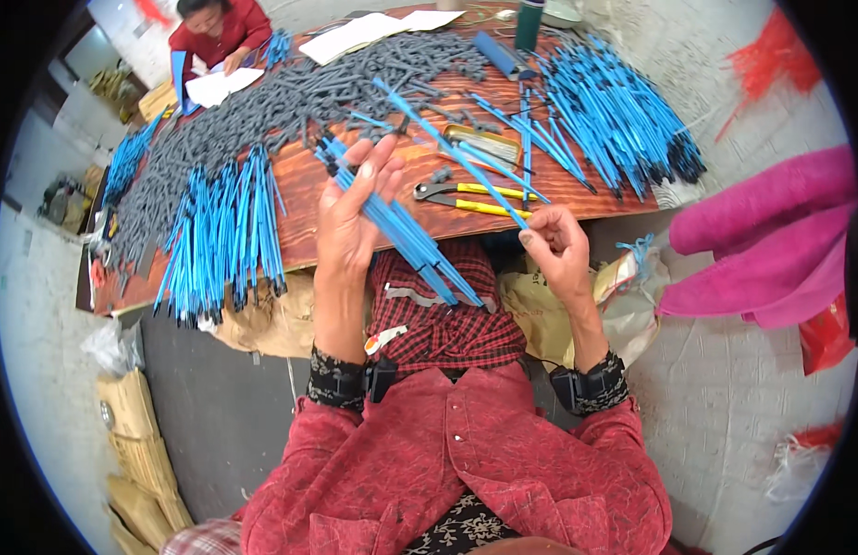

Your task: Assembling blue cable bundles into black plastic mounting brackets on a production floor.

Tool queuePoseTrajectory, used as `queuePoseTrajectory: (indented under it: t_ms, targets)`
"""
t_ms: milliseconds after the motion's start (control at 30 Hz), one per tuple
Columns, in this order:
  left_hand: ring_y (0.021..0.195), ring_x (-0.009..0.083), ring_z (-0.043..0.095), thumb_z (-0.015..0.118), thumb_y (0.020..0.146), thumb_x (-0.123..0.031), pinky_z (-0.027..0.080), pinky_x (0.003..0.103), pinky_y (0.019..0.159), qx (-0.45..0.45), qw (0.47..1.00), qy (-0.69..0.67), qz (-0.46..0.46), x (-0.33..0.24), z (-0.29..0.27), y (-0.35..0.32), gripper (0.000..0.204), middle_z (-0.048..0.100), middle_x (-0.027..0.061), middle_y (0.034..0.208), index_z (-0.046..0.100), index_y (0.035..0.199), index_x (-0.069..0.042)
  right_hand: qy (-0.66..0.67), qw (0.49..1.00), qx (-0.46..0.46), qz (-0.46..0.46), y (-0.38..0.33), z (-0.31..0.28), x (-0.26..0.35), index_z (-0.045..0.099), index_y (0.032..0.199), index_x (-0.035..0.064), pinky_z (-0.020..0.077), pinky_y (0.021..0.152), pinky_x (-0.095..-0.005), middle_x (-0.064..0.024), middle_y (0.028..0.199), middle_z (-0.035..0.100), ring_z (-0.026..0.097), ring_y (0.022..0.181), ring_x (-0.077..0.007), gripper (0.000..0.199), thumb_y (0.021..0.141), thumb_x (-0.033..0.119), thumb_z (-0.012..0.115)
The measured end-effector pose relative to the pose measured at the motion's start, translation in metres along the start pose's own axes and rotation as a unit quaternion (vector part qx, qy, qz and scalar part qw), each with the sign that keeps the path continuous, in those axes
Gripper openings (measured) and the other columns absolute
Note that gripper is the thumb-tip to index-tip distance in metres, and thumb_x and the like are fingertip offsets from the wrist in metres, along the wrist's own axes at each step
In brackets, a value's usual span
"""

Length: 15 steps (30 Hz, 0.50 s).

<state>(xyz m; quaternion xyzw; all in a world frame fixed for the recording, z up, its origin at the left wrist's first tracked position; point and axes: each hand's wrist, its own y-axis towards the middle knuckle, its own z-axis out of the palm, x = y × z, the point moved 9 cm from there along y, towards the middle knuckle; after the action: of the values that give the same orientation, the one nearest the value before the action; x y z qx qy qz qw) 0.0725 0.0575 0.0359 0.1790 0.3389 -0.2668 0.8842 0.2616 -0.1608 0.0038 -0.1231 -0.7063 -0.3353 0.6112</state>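
A bundle of blue rods (406,231) is clasped in the left hand (347,222) above the table edge (299,250), while a single rod (456,153) is pinched at its lower end by the right hand (554,245). The rods are judged light, thin, stiff and fairly smooth, so slipping is best prevented by gripping mid-length.

We wear a red mottled jacket with snap buttons over a dark floral top. Black patterned cuffs and black wristbands sit at both wrists, a red-black checked cloth over our lap.
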Motion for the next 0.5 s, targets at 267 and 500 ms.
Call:
queuePoseTrajectory:
  t_ms: [267,500]
  targets:
    - [0.112,0.0262,0.066,0.069,0.094,-0.009,0.059,0.034,0.093,-0.017,1.0,-0.011,0.02,-0.004,-0.015,0.002,0.039,0.064,0.0175,0.126,0.056,0.129,-0.001,-0.084,0.996,0.022,-0.017,-0.01,0.033,0.002,0.061,0.091,0.0023,0.0408,0.054,-0.0207,0.0009,0.076,0.064,0.055,0.063,-0.0029,0.014,0.086,0.006,0.074]
    - [0.095,0.0242,0.072,0.07,0.094,-0.01,0.062,0.034,0.079,-0.051,0.999,-0.002,0.019,-0.005,-0.029,0.001,0.029,0.07,0.0159,0.114,0.062,0.12,-0.001,-0.226,0.96,0.021,-0.165,-0.012,0.05,0.049,0.065,0.093,0.0021,0.0504,0.056,-0.0284,-0.0078,0.082,0.067,0.066,0.066,-0.0179,0.018,0.079,0.001,0.076]
